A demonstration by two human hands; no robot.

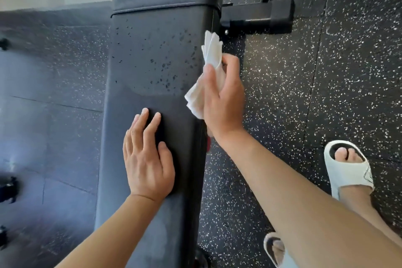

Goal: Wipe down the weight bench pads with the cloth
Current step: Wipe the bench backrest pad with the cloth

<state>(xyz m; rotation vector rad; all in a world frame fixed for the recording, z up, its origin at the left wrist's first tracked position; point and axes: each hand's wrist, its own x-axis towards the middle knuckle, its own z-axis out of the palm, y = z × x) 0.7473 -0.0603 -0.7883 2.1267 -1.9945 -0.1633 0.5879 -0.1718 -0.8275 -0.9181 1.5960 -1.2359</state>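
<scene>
Cloth [208, 76], white and crumpled, gripped in the right hand [224, 102] at the pad's [152, 61] right edge, fingers curled round it. The left hand [148, 159] rests flat on the pad, fingers straight, holding nothing. Around and just beyond the left hand the pad appears matte and free of droplets, probably already wiped; beyond the right hand droplets speckle it up to and past the seam [163, 7], so that stretch likely remains. Speckled floor [304, 93] lies right of the right hand.
</scene>
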